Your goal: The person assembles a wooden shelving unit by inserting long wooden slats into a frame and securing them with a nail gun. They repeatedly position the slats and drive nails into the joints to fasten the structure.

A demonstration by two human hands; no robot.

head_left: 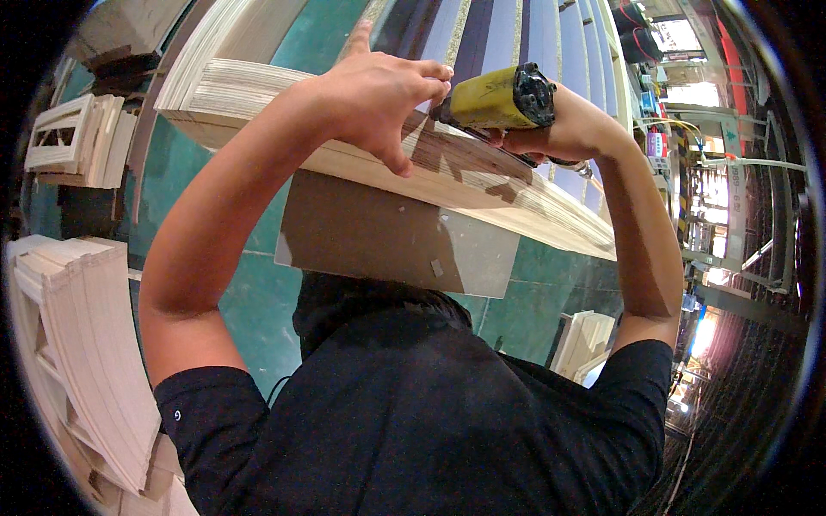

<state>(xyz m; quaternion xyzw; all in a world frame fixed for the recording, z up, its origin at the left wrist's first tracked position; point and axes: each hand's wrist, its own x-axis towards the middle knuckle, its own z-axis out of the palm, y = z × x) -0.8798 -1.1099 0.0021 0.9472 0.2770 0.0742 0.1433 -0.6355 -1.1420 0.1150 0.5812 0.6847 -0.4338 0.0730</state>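
Note:
My right hand (559, 129) is wrapped round the handle of a yellow and black pneumatic nail gun (490, 101). Its front end points left, close to the fingertips of my left hand, and a hose fitting (587, 169) shows below my right wrist. My left hand (374, 99) is spread over the near edge of a stack of pale wooden frames (482, 181), thumb and fingers apart. Whether its palm presses on the wood cannot be made out. Grey-violet panels with speckled edges (490, 39) stand in rows beyond the near wooden rail.
A brown board (370, 228) lies below the frame stack, over the green floor (267, 297). More wooden frames are piled at left (82, 335) and farther back left (82, 142). Another pale wooden stack (585, 344) stands at lower right. Shelving and cables (688, 129) line the right side.

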